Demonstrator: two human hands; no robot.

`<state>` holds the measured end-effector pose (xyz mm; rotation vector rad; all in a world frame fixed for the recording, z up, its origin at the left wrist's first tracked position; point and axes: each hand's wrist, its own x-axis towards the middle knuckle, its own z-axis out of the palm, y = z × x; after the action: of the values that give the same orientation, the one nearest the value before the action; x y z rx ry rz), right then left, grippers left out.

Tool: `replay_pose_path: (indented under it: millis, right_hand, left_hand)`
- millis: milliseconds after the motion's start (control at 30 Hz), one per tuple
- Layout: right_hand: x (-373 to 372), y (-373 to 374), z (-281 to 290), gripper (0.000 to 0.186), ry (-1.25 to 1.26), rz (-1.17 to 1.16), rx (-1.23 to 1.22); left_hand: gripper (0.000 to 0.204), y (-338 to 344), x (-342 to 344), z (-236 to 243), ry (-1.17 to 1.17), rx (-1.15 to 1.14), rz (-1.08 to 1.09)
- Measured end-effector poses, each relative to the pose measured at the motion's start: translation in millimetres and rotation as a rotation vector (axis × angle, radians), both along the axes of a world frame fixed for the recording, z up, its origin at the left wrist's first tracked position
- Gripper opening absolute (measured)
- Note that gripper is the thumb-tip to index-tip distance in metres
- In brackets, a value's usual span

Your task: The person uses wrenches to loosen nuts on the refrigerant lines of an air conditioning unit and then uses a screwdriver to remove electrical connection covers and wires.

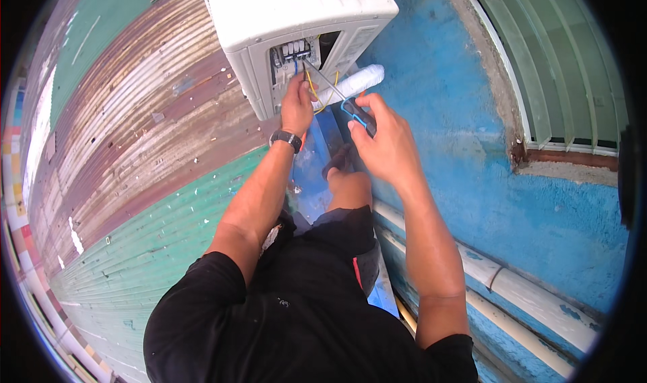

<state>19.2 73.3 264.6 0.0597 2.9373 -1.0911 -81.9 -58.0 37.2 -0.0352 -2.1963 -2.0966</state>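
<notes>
In front of me stands a white outdoor air-conditioner unit, its wiring compartment uncovered. Inside it sits a terminal block with thin wires running down from it, among them a yellow wire. Just below the block, my left hand pinches a wire; its fingertips partly hide which one. My right hand is closed round the black and blue handle of a screwdriver. The screwdriver's long shaft slants up and left, with its tip at the terminal block.
A white wrapped pipe sticks out beside the unit. Close on the right is a blue wall with a louvred window and long pipes low along it. Corrugated metal roofing spreads on the left. My foot rests on a blue surface.
</notes>
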Motion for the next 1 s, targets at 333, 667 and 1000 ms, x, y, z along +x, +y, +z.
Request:
replay_pose_path:
  millis: [333,667,1000]
  right_hand:
    - [-4,4,-4,0.032,0.004,0.003,0.012]
    - [-6,2,-1,0.031,-0.014,-0.003,0.007]
    - [-11,-13,19,0.032,0.147,0.102,0.419]
  left_hand:
    - [0.028,1,-2,-1,0.023,0.008,-0.007]
    - [0.024,-1,-1,2,0.008,0.046,-0.027]
    - [0.026,0,-1,1,0.004,0.033,-0.011]
